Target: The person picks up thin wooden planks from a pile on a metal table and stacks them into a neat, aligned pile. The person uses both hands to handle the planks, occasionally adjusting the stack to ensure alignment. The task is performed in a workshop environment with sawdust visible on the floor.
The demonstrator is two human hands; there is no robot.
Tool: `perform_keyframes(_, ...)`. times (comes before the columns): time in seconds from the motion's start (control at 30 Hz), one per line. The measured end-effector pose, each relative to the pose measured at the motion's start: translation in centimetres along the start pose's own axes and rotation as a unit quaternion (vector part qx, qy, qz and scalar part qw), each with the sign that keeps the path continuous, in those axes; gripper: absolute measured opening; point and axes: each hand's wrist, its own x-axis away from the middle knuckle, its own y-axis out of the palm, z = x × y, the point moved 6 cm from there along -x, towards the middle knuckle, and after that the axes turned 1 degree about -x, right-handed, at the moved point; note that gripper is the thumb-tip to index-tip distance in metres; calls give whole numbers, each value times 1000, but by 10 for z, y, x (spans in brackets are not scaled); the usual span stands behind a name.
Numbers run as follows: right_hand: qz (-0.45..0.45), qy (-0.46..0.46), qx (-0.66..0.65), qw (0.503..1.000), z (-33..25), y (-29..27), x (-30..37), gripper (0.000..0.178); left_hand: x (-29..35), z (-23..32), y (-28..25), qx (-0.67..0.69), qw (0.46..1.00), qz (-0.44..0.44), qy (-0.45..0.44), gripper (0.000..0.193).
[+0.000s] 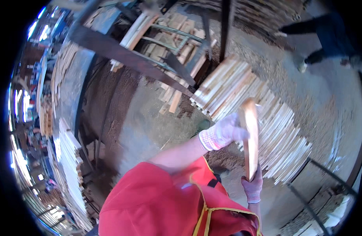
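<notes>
A pale wooden board is held up in front of me, its far end blurred by motion. My left hand, in a white and pink knit glove, is closed on the board's left side near the middle, its fingers slightly smeared. At the near end, my right hand, in a similar glove, grips the board. Under and beyond the board lies a long row of stacked wooden strips, set side by side.
A dark metal beam crosses at upper left, by a metal rack and loose timber pieces. More planks are stacked at left. Metal rails stand at lower right. Another person is at upper right. Sawdust covers parts of the floor.
</notes>
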Motion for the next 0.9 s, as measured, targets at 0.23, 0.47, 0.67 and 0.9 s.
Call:
perform_keyframes(0.23,-265,76,207,939,-149,96,-51,96,147,-44,-88,-228,906,321,-154,70)
perform_keyframes(0.47,-399,-101,238,880,-144,197,-67,109,227,-122,-175,-171,717,666,-115,31)
perform_keyframes(0.67,-418,134,34,898,-28,195,-99,97,297,-162,-331,199,635,746,17,18)
perform_keyframes(0.9,-258,274,67,924,40,169,-156,87,167,-144,-557,170,661,725,88,23)
